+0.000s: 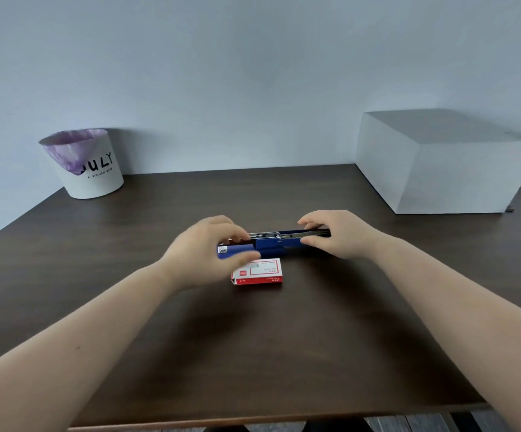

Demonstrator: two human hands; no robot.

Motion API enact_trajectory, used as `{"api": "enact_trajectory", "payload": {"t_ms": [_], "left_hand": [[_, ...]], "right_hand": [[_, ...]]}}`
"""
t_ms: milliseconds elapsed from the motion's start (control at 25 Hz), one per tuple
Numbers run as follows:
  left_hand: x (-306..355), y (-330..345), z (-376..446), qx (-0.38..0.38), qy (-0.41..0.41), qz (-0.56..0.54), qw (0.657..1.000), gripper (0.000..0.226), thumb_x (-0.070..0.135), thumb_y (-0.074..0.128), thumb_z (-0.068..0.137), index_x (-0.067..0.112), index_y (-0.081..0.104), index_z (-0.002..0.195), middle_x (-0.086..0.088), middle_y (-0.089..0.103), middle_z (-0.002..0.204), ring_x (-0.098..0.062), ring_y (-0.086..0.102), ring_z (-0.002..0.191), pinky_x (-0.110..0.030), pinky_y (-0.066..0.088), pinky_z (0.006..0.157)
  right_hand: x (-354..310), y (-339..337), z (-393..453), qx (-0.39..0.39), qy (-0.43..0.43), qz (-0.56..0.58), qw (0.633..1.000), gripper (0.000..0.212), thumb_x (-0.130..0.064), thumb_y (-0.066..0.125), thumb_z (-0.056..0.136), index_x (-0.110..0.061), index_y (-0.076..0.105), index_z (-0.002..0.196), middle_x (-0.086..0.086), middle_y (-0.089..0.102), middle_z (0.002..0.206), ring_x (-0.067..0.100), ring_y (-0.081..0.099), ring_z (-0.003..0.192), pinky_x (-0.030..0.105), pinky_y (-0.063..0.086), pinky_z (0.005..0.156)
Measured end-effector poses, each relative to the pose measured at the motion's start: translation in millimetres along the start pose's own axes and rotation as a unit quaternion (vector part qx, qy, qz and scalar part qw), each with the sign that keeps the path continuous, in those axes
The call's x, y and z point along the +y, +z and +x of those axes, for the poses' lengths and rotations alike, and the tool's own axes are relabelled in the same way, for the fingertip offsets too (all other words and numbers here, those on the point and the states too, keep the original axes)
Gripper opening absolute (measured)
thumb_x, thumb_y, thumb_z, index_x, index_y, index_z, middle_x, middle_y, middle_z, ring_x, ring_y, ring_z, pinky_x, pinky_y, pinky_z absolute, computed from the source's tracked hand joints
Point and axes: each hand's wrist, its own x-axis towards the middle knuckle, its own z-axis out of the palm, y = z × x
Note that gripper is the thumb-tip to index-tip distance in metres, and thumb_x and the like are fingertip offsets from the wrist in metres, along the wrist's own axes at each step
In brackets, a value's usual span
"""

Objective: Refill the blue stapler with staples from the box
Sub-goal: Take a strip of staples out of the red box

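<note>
Pinning the hinged-open blue stapler flat, my right hand is gripping its arm while my left hand, thumb and fingers curled at its channel, is seemingly seating staples, the box lying just beside it and pressing the arm shut coming next.

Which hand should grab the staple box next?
Probably left. The left hand hovers right over the staple box, while the right hand holds the far end of the opened blue stapler.
</note>
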Motion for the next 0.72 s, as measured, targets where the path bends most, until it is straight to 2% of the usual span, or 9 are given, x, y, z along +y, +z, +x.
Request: {"api": "enact_trajectory", "payload": {"t_ms": [120, 200, 280, 360, 480, 640, 720], "left_hand": [[13, 13, -9, -0.102, 0.023, 0.091, 0.99, 0.068, 0.074, 0.047, 0.067, 0.034, 0.052, 0.121, 0.011, 0.059, 0.119, -0.012, 0.05, 0.112, -0.035, 0.045, 0.096], [13, 22, -10, -0.105, 0.019, 0.133, 0.985, 0.058, 0.066, 0.052, 0.074, 0.031, 0.052, 0.12, 0.007, 0.056, 0.121, -0.017, 0.048, 0.115, -0.037, 0.044, 0.098], [11, 28, -13, -0.062, 0.011, 0.114, 0.991, 0.044, 0.056, 0.057, 0.078, 0.027, 0.056, 0.112, 0.005, 0.057, 0.113, -0.018, 0.05, 0.11, -0.033, 0.044, 0.095], [11, 32, -18, -0.031, -0.018, 0.053, 0.998, 0.039, 0.048, 0.061, 0.078, 0.024, 0.057, 0.108, 0.006, 0.06, 0.112, -0.015, 0.053, 0.107, -0.027, 0.042, 0.091], [16, 31, -20, -0.002, -0.042, -0.032, 0.999, 0.037, 0.037, 0.066, 0.079, 0.019, 0.06, 0.11, 0.004, 0.065, 0.113, -0.015, 0.058, 0.104, -0.025, 0.043, 0.088], [19, 21, -15, 0.017, -0.033, -0.116, 0.993, 0.044, 0.028, 0.07, 0.077, 0.019, 0.058, 0.119, 0.003, 0.064, 0.117, -0.011, 0.057, 0.107, -0.025, 0.046, 0.095], [16, 20, -14, 0.013, -0.031, -0.124, 0.992, 0.044, 0.029, 0.07, 0.077, 0.021, 0.058, 0.118, 0.007, 0.063, 0.114, -0.008, 0.057, 0.105, -0.018, 0.046, 0.091]], "right_hand": [[-17, -3, -7, 0.06, -0.024, -0.023, 0.998, 0.027, -0.03, 0.06, 0.087, -0.018, 0.066, 0.11, -0.002, 0.07, 0.11, 0.016, 0.062, 0.103, 0.032, 0.048, 0.09], [-31, -2, -15, 0.098, -0.024, 0.01, 0.995, 0.018, -0.027, 0.058, 0.088, -0.018, 0.07, 0.097, -0.002, 0.072, 0.097, 0.017, 0.064, 0.09, 0.032, 0.05, 0.082], [-43, 4, -25, 0.072, 0.02, 0.078, 0.994, 0.017, -0.028, 0.058, 0.088, -0.018, 0.07, 0.095, 0.001, 0.071, 0.087, 0.018, 0.064, 0.076, 0.031, 0.052, 0.07], [-53, 13, -34, -0.011, 0.075, 0.172, 0.982, 0.02, -0.034, 0.056, 0.089, -0.018, 0.065, 0.099, 0.005, 0.07, 0.082, 0.016, 0.063, 0.065, 0.027, 0.052, 0.055], [-60, 20, -39, -0.063, 0.136, 0.342, 0.928, 0.029, -0.041, 0.055, 0.089, -0.019, 0.06, 0.107, 0.011, 0.068, 0.09, 0.015, 0.064, 0.067, 0.024, 0.051, 0.049], [-67, 20, -40, -0.113, 0.13, 0.512, 0.842, 0.032, -0.037, 0.062, 0.085, -0.019, 0.061, 0.112, 0.011, 0.07, 0.094, 0.018, 0.067, 0.072, 0.023, 0.052, 0.052], [-67, 22, -41, -0.11, 0.126, 0.592, 0.788, 0.035, -0.031, 0.066, 0.08, -0.014, 0.063, 0.11, 0.009, 0.071, 0.092, 0.015, 0.066, 0.068, 0.02, 0.051, 0.05]]}}
